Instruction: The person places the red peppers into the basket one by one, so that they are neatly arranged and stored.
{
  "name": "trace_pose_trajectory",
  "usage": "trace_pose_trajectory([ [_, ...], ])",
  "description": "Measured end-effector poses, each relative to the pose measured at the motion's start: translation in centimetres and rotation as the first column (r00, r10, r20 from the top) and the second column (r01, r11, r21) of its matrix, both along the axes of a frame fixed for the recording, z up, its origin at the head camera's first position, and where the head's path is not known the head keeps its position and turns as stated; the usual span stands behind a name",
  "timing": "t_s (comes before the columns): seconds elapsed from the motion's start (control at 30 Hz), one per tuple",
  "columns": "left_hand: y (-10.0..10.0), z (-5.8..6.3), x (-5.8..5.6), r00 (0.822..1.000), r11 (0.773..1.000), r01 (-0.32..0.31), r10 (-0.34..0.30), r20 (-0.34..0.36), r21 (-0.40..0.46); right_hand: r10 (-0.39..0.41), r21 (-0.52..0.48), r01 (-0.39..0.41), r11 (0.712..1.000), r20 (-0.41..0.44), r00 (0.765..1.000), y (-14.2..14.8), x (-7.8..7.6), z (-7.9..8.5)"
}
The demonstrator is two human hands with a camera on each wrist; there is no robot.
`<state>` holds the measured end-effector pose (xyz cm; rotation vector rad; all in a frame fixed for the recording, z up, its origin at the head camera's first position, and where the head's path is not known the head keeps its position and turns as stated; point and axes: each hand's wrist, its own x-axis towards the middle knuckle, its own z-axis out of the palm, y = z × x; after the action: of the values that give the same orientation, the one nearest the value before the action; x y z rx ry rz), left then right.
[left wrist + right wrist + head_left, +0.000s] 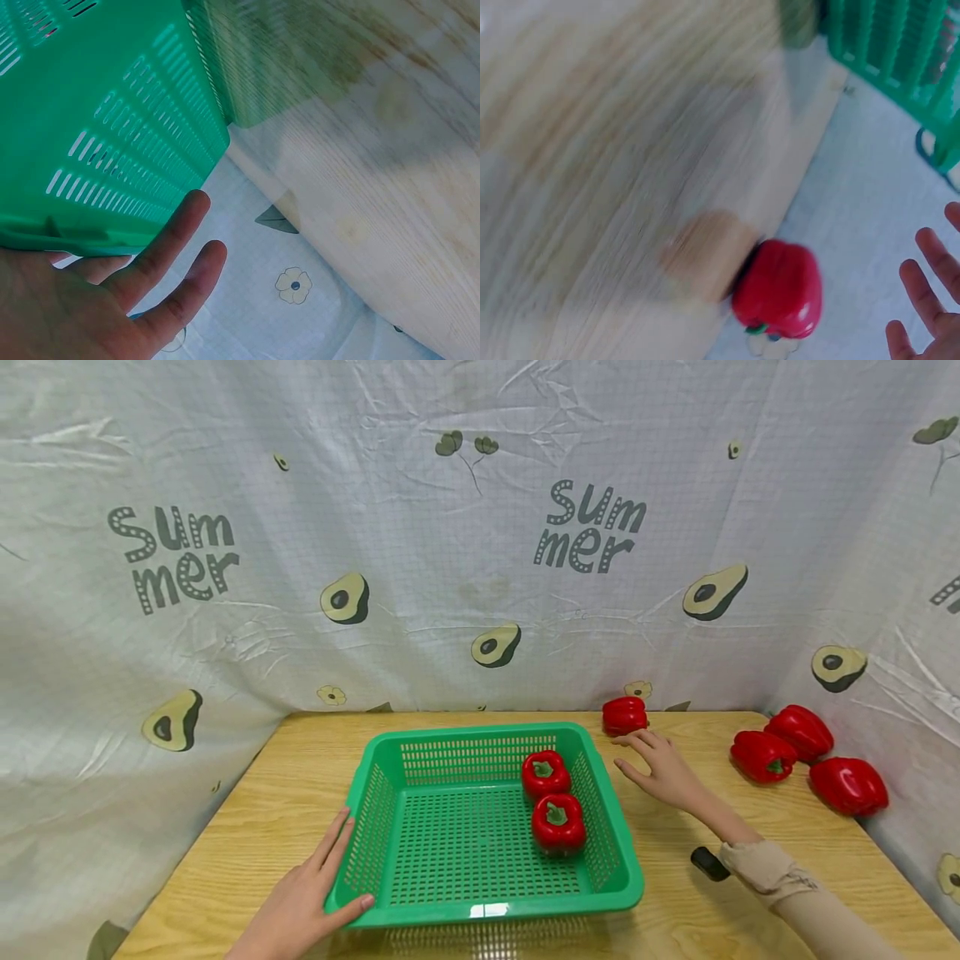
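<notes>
A green plastic basket [487, 912] sits on the table, with two red bell peppers [558, 825] inside along its right side. My left hand [300, 893] rests on the basket's front left corner, thumb on the front rim and fingers along the left side. In the left wrist view the fingers lie extended beside the slotted wall. Right of the basket, my right hand [660, 770] hovers with spread fingers, holding nothing. Just beyond its fingertips lies a single red bell pepper [624, 716]; the right wrist view shows that pepper [778, 289] apart from the fingers.
Three more red bell peppers [763, 756] lie at the table's right side. A small black object [709, 863] is on the table near the right sleeve. A printed cloth [420, 527] hangs behind the wooden table [262, 793] and along its sides.
</notes>
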<state>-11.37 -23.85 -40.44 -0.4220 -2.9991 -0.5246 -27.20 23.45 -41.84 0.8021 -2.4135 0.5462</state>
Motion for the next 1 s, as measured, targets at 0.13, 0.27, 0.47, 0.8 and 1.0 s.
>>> trace_pose_trajectory([
  [0.13,0.0,0.2,0.0,1.0,1.0,0.005,-0.005,0.005,-0.005,-0.033,-0.007,0.033,0.999,-0.024,0.999,0.7,-1.2,-0.4],
  [0.27,0.0,0.2,0.0,1.0,1.0,0.006,-0.006,0.004,-0.011,-0.078,0.002,0.078,0.997,-0.027,0.997,1.4,-2.5,-0.8],
  [0.47,0.0,0.3,0.1,1.0,1.0,0.003,-0.003,0.015,-0.006,-0.159,0.007,0.159,0.987,-0.019,0.987,2.4,-4.7,-1.7],
  [0.8,0.0,0.3,0.1,1.0,1.0,0.004,-0.004,0.014,0.007,-0.255,-0.01,0.256,0.967,0.081,0.964,3.2,-7.2,-2.9],
  [1.0,0.0,0.3,0.1,0.999,1.0,0.006,-0.007,0.032,0.012,-0.319,0.053,0.316,0.947,0.252,0.914,3.5,-8.2,-3.2],
])
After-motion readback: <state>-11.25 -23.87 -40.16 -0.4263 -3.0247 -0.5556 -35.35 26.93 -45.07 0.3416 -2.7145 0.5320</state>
